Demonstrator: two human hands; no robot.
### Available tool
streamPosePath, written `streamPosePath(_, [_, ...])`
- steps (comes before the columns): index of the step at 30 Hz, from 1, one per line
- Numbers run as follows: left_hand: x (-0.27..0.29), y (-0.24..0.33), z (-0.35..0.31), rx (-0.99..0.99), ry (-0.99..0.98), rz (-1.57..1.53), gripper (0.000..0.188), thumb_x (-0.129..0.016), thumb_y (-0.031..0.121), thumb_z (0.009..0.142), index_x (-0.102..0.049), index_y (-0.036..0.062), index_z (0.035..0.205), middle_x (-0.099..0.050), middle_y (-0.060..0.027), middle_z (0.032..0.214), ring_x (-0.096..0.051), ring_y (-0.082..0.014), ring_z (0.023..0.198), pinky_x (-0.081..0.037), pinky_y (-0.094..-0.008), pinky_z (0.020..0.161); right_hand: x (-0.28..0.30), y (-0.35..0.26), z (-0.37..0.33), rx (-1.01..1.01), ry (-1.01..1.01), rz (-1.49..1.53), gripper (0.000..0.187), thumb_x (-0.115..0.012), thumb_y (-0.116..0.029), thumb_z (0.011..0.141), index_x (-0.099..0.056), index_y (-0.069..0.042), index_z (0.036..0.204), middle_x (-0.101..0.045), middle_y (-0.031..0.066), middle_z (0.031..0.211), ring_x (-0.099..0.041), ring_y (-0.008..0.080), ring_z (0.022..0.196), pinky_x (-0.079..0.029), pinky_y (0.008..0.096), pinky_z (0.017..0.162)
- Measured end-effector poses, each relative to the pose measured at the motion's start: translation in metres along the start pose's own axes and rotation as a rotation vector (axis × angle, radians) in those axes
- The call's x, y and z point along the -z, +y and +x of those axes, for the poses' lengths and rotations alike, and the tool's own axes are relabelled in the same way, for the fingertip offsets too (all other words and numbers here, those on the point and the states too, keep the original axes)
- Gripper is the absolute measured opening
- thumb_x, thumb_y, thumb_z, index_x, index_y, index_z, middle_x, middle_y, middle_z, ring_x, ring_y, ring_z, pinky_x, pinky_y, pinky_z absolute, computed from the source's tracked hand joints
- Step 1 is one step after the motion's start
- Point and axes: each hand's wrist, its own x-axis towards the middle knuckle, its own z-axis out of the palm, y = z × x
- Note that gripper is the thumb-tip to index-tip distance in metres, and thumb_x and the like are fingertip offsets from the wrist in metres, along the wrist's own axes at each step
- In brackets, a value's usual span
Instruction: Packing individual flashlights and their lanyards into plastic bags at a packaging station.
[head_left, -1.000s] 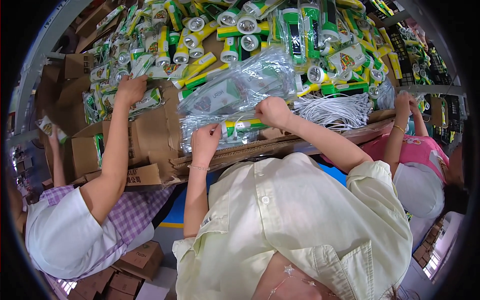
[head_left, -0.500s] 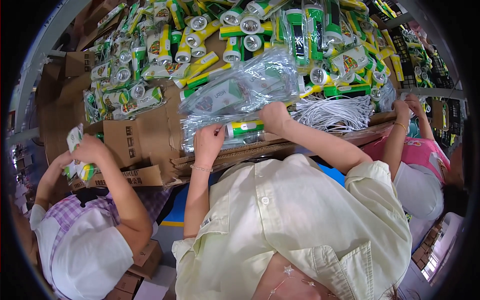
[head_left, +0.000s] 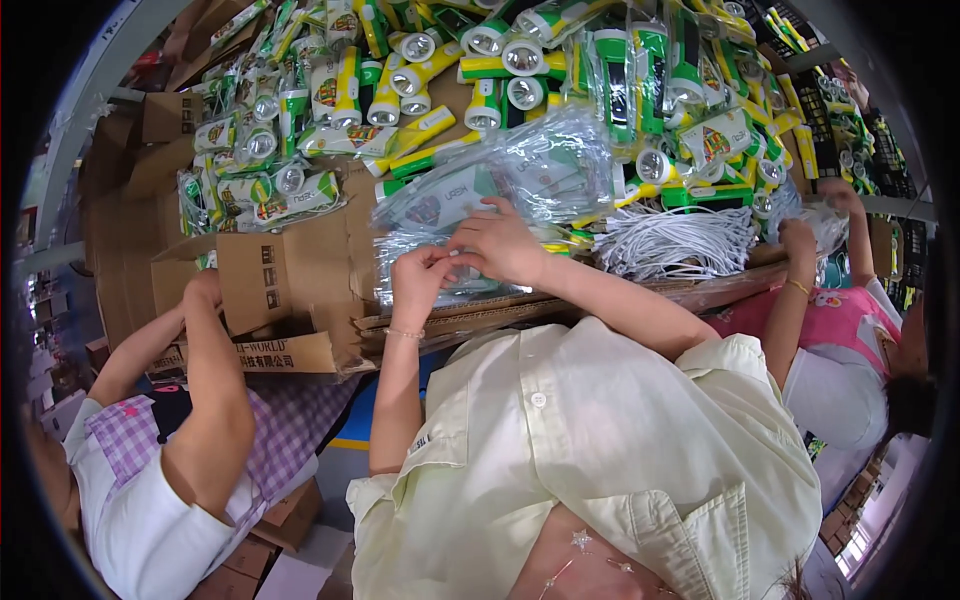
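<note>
My left hand [head_left: 418, 278] is closed, its thumb and forefinger pinched over a heap of clear plastic bags [head_left: 385, 245]. My right hand [head_left: 502, 245] meets it fingertip to fingertip; its thumb and forefinger are pinched and the other fingers stretch out. What lies between the fingertips is too small and see-through to make out. A yellow-green flashlight [head_left: 558, 247] shows partly behind my right hand. Just beyond lies a stack of clear bags with printed cards [head_left: 450, 200].
Bagged and loose flashlights [head_left: 525, 58] pile up across the far side. White cables [head_left: 675, 240] lie bundled at right. A co-worker's hand [head_left: 203, 290] reaches into an open carton [head_left: 255, 285] at left; another co-worker's hand [head_left: 797, 240] is near a clear bag at right.
My right hand has moved left, away from the flashlight, and its fingers have uncurled to meet my left hand. The left co-worker's hands have dropped into the carton.
</note>
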Motion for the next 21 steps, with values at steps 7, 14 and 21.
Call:
streamPosePath(7, [0.023, 0.017, -0.013, -0.324, 0.116, 0.185, 0.002, -0.064, 0.000, 0.081, -0.063, 0.0007, 0.080, -0.062, -0.0007, 0.071, -0.057, -0.0067, 0.065, -0.045, -0.0211, 0.059, 0.033, 0.015, 0.008, -0.080, -0.188, 0.067, 0.011, -0.068, -0.023, 0.076, -0.062, -0.017, 0.083, -0.062, -0.0024, 0.078, -0.060, 0.0196, 0.086, -0.030, 0.0468, 0.101])
streamPosePath(14, [0.122, 0.093, -0.001, -0.401, 0.474, 0.084, 0.006, -0.060, 0.012, 0.087, -0.057, 0.0074, 0.085, -0.058, 0.0007, 0.073, -0.054, -0.0038, 0.060, -0.039, -0.0147, 0.046, 0.055, 0.055, 0.009, -0.166, 0.016, -0.047, 0.012, -0.069, -0.017, 0.076, -0.061, -0.014, 0.084, -0.062, -0.0006, 0.082, -0.060, 0.0207, 0.084, -0.043, 0.0383, 0.086])
streamPosePath(21, [0.292, 0.099, 0.080, -0.515, 0.794, -0.046, 0.012, -0.060, 0.011, 0.089, -0.052, 0.0011, 0.091, -0.062, -0.0102, 0.089, -0.062, -0.0124, 0.065, -0.049, -0.0207, 0.057, -0.033, 0.018, 0.010, -0.128, -0.295, -0.090, 0.015, -0.065, -0.022, 0.078, -0.062, -0.011, 0.088, -0.061, 0.0030, 0.089, -0.061, 0.0210, 0.082, -0.049, 0.0354, 0.060])
